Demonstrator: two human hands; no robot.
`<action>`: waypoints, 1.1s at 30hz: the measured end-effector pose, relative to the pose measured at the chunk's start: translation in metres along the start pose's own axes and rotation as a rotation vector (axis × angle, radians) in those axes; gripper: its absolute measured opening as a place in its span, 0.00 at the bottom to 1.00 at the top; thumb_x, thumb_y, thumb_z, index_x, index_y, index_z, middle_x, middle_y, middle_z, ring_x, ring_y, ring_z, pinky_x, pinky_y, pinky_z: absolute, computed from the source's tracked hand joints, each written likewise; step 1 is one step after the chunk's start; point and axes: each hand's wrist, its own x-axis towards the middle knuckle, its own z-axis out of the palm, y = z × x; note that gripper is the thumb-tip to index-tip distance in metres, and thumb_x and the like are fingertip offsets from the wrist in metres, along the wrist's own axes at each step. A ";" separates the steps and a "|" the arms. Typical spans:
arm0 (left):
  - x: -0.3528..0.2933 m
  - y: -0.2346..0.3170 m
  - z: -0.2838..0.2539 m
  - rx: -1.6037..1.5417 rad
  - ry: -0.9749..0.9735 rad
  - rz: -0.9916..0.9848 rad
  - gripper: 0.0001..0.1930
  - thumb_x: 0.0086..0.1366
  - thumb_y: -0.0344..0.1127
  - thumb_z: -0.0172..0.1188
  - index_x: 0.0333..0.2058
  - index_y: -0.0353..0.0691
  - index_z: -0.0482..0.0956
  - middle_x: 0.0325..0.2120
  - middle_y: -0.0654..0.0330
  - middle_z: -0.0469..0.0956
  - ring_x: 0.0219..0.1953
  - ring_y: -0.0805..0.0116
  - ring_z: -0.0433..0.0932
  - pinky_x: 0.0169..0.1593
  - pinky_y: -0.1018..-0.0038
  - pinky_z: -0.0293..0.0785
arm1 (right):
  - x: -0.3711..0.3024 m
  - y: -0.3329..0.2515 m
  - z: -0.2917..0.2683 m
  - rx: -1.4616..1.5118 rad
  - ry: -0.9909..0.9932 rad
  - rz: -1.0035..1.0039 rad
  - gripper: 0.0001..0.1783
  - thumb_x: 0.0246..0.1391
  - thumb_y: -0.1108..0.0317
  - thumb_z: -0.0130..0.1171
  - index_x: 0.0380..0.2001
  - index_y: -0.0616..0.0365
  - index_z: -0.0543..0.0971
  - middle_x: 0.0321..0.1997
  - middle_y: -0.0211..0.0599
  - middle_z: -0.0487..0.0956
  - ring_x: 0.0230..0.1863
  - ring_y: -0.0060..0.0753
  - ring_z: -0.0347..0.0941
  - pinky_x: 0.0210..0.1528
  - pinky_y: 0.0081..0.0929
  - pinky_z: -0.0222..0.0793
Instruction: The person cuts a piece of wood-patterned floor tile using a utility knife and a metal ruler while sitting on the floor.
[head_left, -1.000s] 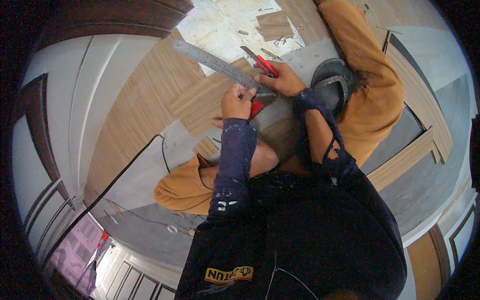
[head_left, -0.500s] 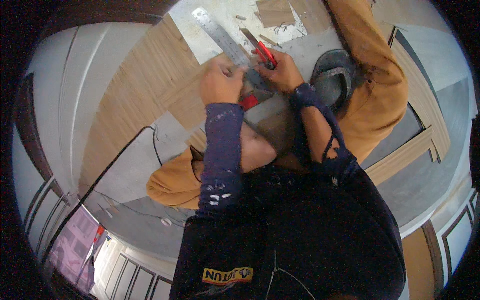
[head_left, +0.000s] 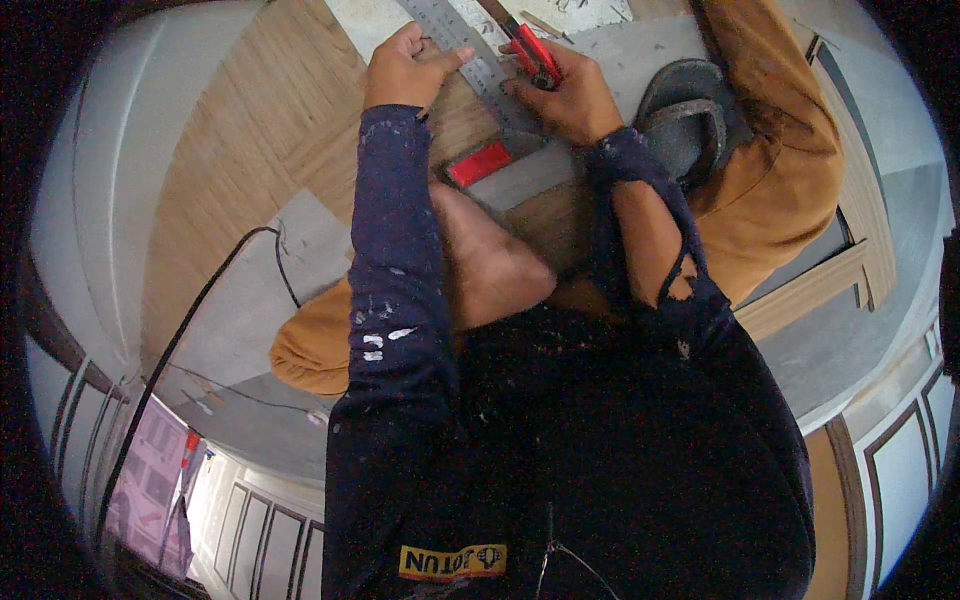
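Observation:
My left hand [head_left: 405,72] is closed on the edge of a steel ruler [head_left: 462,45], thumb on top and fingers at its far side. The ruler slants from the upper edge down toward my right hand. My right hand [head_left: 575,95] grips a red utility knife [head_left: 536,56], its dark blade pointing up and left. That hand's thumb lies close to the ruler's lower part; whether it touches cannot be made out. Below the ruler, between my legs, is a grey tool or block with a red patch [head_left: 480,162], its kind unclear.
Wood-look planks [head_left: 235,150] cover the floor at left. A white sheet [head_left: 590,12] with scraps is at the top. My sandalled foot [head_left: 685,125] is at right, near plank offcuts [head_left: 810,290]. A black cable [head_left: 190,315] curves across the left side.
My left hand has moved left and spread along the ruler. Both hands, ruler and knife sit higher in the picture. The red-patched grey piece shows more fully.

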 end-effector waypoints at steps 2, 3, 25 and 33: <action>0.001 -0.005 -0.003 0.019 0.008 -0.004 0.25 0.52 0.39 0.77 0.46 0.32 0.81 0.40 0.53 0.86 0.44 0.66 0.83 0.52 0.71 0.75 | 0.001 -0.005 -0.001 -0.040 -0.010 -0.014 0.26 0.50 0.69 0.73 0.53 0.61 0.80 0.45 0.33 0.83 0.47 0.21 0.75 0.53 0.26 0.72; 0.002 -0.009 -0.002 0.017 0.006 -0.005 0.25 0.52 0.39 0.77 0.46 0.32 0.81 0.40 0.53 0.86 0.44 0.66 0.83 0.52 0.71 0.75 | 0.001 -0.005 -0.002 -0.082 -0.010 -0.030 0.26 0.50 0.69 0.73 0.53 0.62 0.80 0.45 0.33 0.83 0.47 0.21 0.76 0.54 0.26 0.72; 0.026 -0.014 0.004 0.169 -0.212 -0.095 0.23 0.53 0.45 0.77 0.40 0.34 0.81 0.34 0.58 0.84 0.37 0.68 0.82 0.44 0.71 0.77 | -0.016 -0.001 0.006 -0.128 0.324 -0.049 0.26 0.46 0.62 0.74 0.49 0.59 0.79 0.43 0.51 0.83 0.45 0.54 0.81 0.50 0.40 0.75; 0.026 -0.010 -0.001 0.414 -0.163 -0.208 0.21 0.53 0.42 0.78 0.35 0.33 0.80 0.29 0.60 0.83 0.31 0.72 0.80 0.39 0.73 0.76 | -0.095 -0.036 0.018 -0.392 -0.016 0.069 0.32 0.42 0.66 0.75 0.53 0.55 0.75 0.50 0.46 0.75 0.48 0.57 0.76 0.48 0.43 0.76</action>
